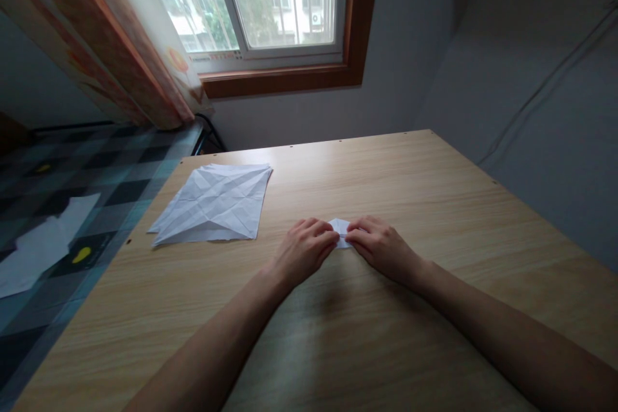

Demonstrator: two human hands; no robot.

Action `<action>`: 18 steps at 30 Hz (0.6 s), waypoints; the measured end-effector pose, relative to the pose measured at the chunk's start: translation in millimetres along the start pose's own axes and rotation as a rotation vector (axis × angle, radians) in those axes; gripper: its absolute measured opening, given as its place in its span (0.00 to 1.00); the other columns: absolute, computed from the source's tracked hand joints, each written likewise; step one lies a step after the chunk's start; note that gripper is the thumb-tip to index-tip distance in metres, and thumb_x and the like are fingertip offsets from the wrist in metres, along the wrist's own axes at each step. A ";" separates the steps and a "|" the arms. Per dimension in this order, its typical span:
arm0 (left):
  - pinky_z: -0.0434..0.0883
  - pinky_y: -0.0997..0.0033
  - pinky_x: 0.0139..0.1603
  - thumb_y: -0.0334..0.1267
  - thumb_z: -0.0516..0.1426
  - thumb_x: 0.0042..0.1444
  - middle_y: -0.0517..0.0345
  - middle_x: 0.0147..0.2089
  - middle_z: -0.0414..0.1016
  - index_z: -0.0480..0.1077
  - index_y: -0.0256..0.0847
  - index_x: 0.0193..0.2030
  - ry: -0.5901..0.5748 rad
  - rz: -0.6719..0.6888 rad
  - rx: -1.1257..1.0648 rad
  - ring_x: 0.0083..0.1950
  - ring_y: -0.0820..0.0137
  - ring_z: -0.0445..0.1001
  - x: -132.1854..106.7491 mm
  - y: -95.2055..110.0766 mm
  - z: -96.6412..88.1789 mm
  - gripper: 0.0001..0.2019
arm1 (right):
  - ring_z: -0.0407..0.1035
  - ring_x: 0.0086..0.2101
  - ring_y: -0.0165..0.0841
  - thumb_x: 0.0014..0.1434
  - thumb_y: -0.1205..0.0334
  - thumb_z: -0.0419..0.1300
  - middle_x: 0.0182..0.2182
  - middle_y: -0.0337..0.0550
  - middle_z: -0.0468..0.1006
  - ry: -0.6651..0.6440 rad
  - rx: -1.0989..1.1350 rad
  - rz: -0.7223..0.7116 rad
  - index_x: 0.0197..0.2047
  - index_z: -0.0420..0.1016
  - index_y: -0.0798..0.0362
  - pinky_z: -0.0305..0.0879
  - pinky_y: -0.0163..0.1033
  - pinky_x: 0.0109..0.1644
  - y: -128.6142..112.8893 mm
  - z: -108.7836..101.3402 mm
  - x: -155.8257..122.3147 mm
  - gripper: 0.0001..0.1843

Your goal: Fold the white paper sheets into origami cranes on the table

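A small folded piece of white paper lies on the wooden table between my two hands. My left hand is closed on its left side, thumb and fingers pressed together at the paper. From the other side, my right hand pinches the right part in the same way. Fingers cover both ends of the paper, so only its middle shows, with a crease or folded edge running across it.
A stack of creased white paper sheets lies at the table's back left. The table reaches toward a wall and window. At left, a checked bedspread bears loose white paper beneath a curtain.
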State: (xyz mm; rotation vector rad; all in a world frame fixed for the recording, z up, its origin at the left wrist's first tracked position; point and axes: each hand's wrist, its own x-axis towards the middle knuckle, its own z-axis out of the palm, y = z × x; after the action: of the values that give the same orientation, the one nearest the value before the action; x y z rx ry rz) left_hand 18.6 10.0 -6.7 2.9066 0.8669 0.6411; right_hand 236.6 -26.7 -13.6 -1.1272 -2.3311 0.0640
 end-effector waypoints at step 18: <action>0.65 0.58 0.60 0.40 0.52 0.64 0.51 0.59 0.74 0.71 0.40 0.52 -0.152 0.151 -0.026 0.60 0.60 0.70 1.8 5.3 -8.6 0.13 | 0.71 0.39 0.37 0.55 0.71 0.60 0.40 0.48 0.79 0.027 0.267 0.504 0.44 0.77 0.56 0.67 0.41 0.46 0.1 0.4 17.7 0.12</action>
State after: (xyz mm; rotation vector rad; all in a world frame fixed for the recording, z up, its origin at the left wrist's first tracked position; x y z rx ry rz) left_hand 19.3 5.8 2.7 2.9704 0.6234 0.4283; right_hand 227.6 -13.5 -6.0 -1.5264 -1.8906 0.5224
